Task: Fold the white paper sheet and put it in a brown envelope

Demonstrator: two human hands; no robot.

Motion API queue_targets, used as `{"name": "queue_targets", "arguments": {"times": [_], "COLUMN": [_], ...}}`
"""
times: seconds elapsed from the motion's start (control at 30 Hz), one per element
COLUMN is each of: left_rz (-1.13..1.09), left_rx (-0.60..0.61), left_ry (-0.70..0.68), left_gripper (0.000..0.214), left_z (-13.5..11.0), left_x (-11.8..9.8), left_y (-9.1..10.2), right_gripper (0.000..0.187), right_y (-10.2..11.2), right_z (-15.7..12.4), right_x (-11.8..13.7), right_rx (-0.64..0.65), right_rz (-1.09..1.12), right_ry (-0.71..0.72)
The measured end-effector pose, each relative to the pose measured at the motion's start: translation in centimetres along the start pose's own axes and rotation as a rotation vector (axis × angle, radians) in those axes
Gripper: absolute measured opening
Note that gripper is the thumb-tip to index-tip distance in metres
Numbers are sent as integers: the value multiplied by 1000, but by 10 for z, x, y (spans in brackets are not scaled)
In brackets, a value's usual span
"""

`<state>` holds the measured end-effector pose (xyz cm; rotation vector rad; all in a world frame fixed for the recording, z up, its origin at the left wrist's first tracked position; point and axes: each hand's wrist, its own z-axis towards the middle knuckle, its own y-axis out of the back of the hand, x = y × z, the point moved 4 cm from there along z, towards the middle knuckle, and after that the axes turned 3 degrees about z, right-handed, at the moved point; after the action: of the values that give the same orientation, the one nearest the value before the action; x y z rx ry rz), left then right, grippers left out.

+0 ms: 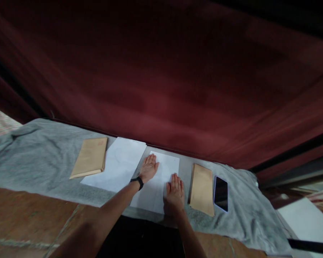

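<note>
A white sheet of paper [161,179] lies on a grey cloth [37,165] in front of me. My left hand [148,167] rests flat on the sheet's upper left part, fingers stretched out and together; a black band circles that wrist. Flat on the sheet's right side lies my right hand [174,193], fingers extended. Neither hand holds anything.
A second white sheet [118,165] lies left of the first, with a stack of brown envelopes [90,157] beyond it. Another brown envelope stack [202,188] and a dark phone [221,193] lie to the right. A dark red curtain [177,79] hangs behind.
</note>
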<state>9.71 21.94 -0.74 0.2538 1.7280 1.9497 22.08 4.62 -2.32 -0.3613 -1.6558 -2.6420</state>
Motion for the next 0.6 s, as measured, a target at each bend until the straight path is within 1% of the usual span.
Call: {"name": "queue_targets", "arguments": {"times": [0.07, 0.1, 0.17, 0.27, 0.33, 0.4, 0.47, 0.6], "left_rz": [13, 16, 16, 33, 46, 59, 68, 78], "left_rx": [-33, -70, -131, -141, -117, -100, -99, -100], "left_ry": [32, 31, 8, -7, 1, -2, -20, -38], "left_gripper": [62, 62, 60, 58, 58, 58, 58, 59], "left_z": [-17, -27, -46, -67, -74, -77, -79, -83], "left_x": [4, 4, 5, 7, 9, 12, 13, 12], "left_y": [1, 1, 0, -3, -3, 0, 5, 13], "right_gripper": [51, 51, 52, 52, 50, 51, 53, 55], "right_y": [-3, -5, -10, -19, -25, -31, -34, -33], "right_z": [9, 16, 35, 64, 78, 84, 86, 86], "right_x": [-3, -4, 1, 12, 16, 14, 7, -16], "right_rx": [5, 15, 63, 151, 217, 247, 231, 138], "right_rz": [15, 29, 66, 79, 70, 54, 37, 17], "right_ry": [-60, -90, -78, -43, -32, -39, -62, -105]}}
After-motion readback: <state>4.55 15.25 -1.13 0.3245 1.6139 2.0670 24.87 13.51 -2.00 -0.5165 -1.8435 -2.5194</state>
